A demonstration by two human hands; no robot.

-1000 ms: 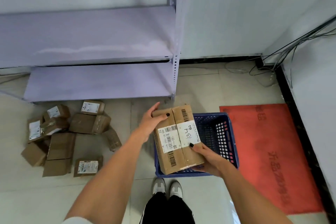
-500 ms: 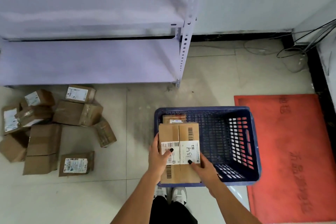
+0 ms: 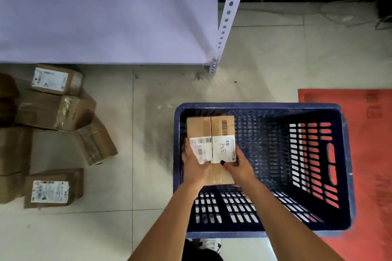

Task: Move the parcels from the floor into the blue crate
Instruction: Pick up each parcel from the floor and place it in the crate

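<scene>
Inside the blue crate (image 3: 263, 105), against its left wall, a brown cardboard parcel (image 3: 209, 128) is gripped at its near end by both hands, the left hand (image 3: 194, 168) curled round the left edge and the right hand (image 3: 238, 167) round the right, thumb on top. Its white label (image 3: 212, 149) carries barcodes and handwriting that reads roughly "134"; the small print is illegible. Left of the crate, more labelled parcels (image 3: 53, 112) lie heaped on the tiled floor (image 3: 265, 59), below a pale shelf (image 3: 106, 27), with a red mat (image 3: 371, 154) to the right.
</scene>
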